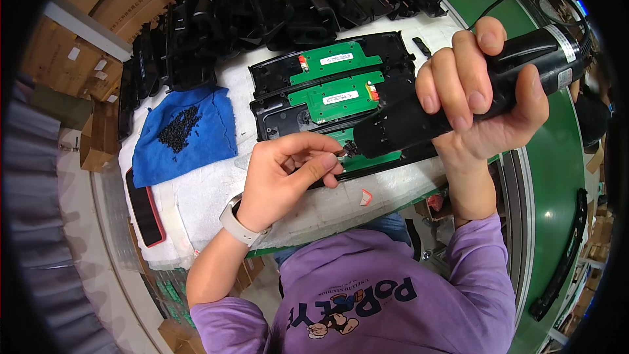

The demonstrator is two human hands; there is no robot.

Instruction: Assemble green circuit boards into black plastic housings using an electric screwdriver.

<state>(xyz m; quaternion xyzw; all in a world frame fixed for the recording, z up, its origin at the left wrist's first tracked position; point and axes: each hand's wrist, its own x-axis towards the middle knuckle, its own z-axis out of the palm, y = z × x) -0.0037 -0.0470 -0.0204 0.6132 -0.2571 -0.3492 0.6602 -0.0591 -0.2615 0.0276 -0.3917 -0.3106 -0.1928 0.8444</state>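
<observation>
My right hand [475,92] is wrapped round a black electric screwdriver [406,121], which tilts down to the left over the panels. Its working end is close to my left fingertips. My left hand [295,167], with a pale watch on the wrist, is pinched closed at a cluster of small black screws [351,149]. Beneath both hands lies a black panel with a green circuit board [386,157], partly hidden by the screwdriver and my fingers. Farther back, a second board [337,99] and a third board [334,62] sit in black housings.
A blue cloth [209,134] at the left bears a pile of black screws [178,130]. Near it lies a red-edged phone [145,208]. Many black plastic housings [262,10] are stacked at the back. A green conveyor surface [557,223] runs along the right, with a long black strip [563,255] on it.
</observation>
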